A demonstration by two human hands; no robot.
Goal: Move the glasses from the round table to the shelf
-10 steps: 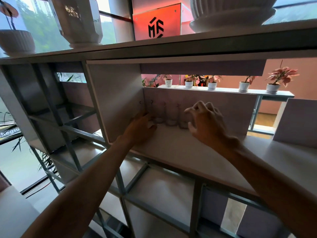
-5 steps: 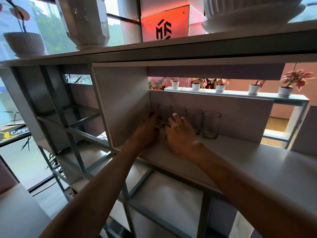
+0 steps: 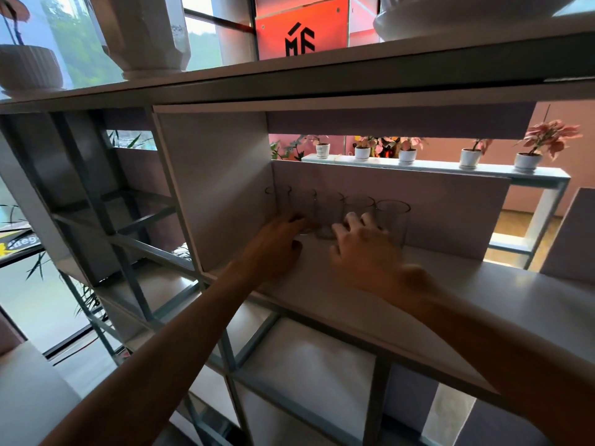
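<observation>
Glasses stand in a row on the shelf against its back panel. The row runs from 9 to 3 o'clock. Both forearms reach in from 6 o'clock. The left hand lies palm down, fingers stretched towards the row's 9 o'clock end; whether it grips a glass is unclear. The right hand, at its 3 o'clock, is relaxed, fingers spread, holding nothing. Each glass is upright, long axis vertical, mouth up.
</observation>
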